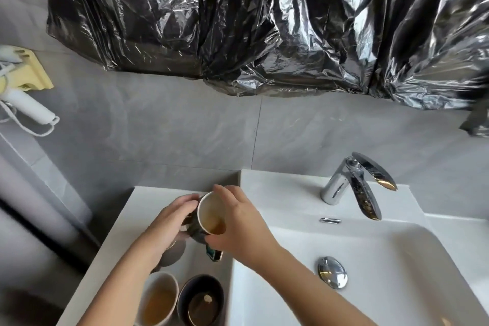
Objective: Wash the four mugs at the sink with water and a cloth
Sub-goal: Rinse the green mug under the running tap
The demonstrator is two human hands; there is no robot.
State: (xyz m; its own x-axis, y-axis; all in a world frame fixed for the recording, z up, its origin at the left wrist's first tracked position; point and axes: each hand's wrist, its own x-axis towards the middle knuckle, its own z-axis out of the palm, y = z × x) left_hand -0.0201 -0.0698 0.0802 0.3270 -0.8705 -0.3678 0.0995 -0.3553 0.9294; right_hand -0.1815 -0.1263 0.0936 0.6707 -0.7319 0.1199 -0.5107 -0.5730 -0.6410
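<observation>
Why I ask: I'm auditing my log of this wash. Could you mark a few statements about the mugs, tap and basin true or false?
1. The left hand and right hand both hold the tilted mug. True.
2. Water runs from the tap. False: no stream shows.
3. The tilted mug is empty. False: brown liquid sits inside.
4. A white mug and a dark mug stand on the counter. True.
5. A mug lies in the basin. False: only the drain plug shows there.

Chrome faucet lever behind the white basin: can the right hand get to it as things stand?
Probably yes, once it lets go: the right hand grips the dark, white-lined mug of brown liquid, which the left hand also holds. Nothing stands between it and the chrome faucet lever.
</observation>
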